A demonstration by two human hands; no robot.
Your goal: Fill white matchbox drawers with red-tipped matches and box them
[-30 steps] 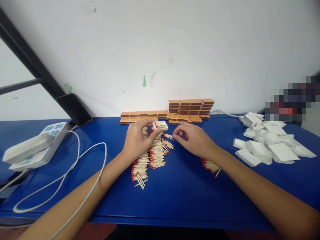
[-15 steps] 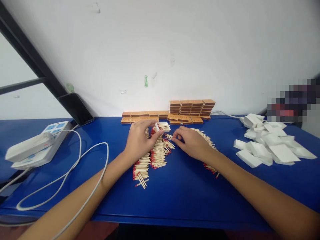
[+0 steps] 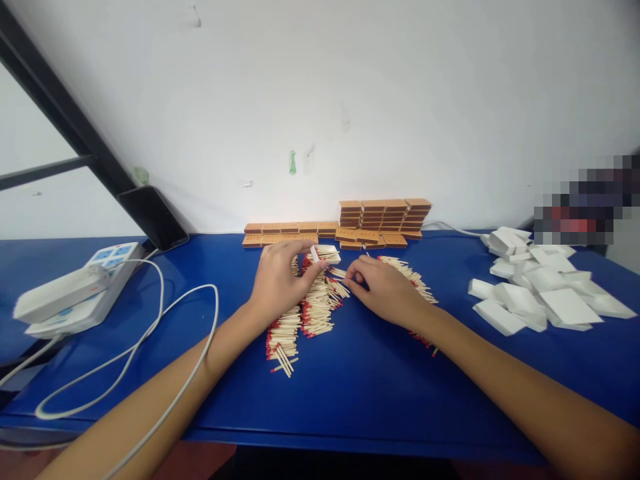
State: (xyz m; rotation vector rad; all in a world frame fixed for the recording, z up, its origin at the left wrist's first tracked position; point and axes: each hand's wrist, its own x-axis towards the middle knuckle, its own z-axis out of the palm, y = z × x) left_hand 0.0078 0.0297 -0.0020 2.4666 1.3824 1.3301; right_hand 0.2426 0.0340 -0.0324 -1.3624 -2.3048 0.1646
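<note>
Between thumb and fingers, my left hand (image 3: 280,277) holds a small white matchbox tray (image 3: 332,258) with matches lying in it. My right hand (image 3: 381,287) is just to the right, its fingers curled into a pinch beside several matches (image 3: 339,273); whether it grips one is hidden. Red-tipped matches (image 3: 318,313) lie in a long pile beneath and in front of the tray. Another strip of matches (image 3: 283,333) runs under my left hand. A third pile (image 3: 407,275) is partly covered by my right hand and forearm.
Orange-brown matchboxes (image 3: 385,217) are stacked along the wall, with a lower row (image 3: 290,233) to the left. White empty trays (image 3: 537,287) heap up at right. A power strip (image 3: 95,300), a looping white cable (image 3: 216,313) and a black phone (image 3: 153,217) occupy the left.
My right hand has shifted slightly down beside the matches, fingers still curled. My left hand and the tray stay almost where they were.
</note>
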